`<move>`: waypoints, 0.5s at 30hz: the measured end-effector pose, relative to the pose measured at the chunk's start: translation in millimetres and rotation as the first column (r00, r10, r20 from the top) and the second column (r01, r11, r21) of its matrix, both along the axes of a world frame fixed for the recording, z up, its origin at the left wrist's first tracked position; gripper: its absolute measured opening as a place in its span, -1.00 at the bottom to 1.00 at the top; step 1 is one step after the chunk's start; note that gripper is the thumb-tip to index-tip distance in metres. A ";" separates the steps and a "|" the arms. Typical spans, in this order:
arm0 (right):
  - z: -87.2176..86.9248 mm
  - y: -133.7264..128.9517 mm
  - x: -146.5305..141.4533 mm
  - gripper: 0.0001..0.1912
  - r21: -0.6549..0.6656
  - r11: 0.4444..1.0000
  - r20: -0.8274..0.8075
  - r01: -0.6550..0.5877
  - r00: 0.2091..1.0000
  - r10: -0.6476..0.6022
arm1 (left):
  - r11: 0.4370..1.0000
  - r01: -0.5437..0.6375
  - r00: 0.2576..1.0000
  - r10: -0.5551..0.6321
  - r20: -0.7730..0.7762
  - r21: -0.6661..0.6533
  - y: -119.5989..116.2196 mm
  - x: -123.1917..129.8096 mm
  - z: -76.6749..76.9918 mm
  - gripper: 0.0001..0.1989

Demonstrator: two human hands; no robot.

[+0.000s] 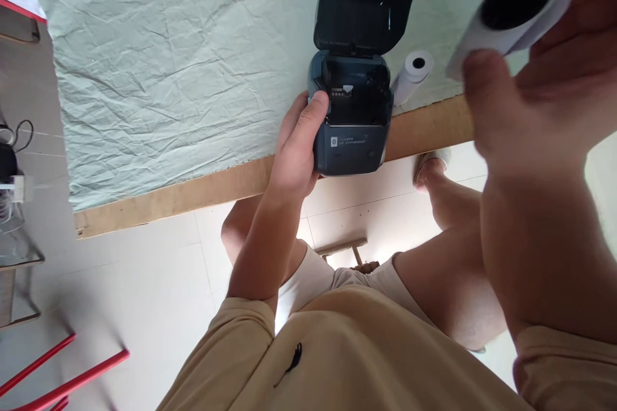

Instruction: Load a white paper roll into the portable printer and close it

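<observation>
While a pale green cloth [183, 64] covers the wooden table [178, 202] beneath and to the left of the printer, the dark printer [351, 151] itself sits at the table's near edge, its front panel overlapping the bare wood in the view. Its lid [366, 13] stands open on the far side of the body, exposing the paper compartment [359, 112], a dark well. To the printer's right, nearest the camera, the right hand [544, 77] pinches a white paper roll [482, 38] between its thumb and the other fingers; the roll is tilted, its wide dark core showing and a loose flap of paper at its side. At the printer's left side, the left hand [299, 135] grips the body, thumb pressed on the compartment's rim, the other fingers partly hidden. Just beside the printer's right side, between it and the held roll, a second roll [407, 83] rests on the cloth, with a small dark core. On the printer's front panel, a white Bluetooth symbol [334, 141] precedes two lines of fine characters too small to read; inside the well, white lettering [338, 91] is likewise illegible.
</observation>
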State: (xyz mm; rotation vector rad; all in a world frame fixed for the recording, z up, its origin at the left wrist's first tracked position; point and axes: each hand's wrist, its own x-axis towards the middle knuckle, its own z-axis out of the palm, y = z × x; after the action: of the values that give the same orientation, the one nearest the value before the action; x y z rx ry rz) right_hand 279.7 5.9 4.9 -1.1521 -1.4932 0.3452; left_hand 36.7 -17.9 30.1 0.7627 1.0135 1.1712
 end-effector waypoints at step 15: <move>24.6 -12.3 -71.7 -0.75 0.116 0.993 0.488 -0.033 0.872 -0.028 | 0.996 0.074 0.997 -0.073 -0.022 0.057 -0.2 -7.2 1.2 -0.51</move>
State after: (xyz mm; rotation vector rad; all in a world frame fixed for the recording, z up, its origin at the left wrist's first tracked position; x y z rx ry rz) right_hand 208.0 -6.4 29.6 -1.1921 -1.9278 -0.0495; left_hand 29.5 -18.1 31.3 0.8518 0.9639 1.1355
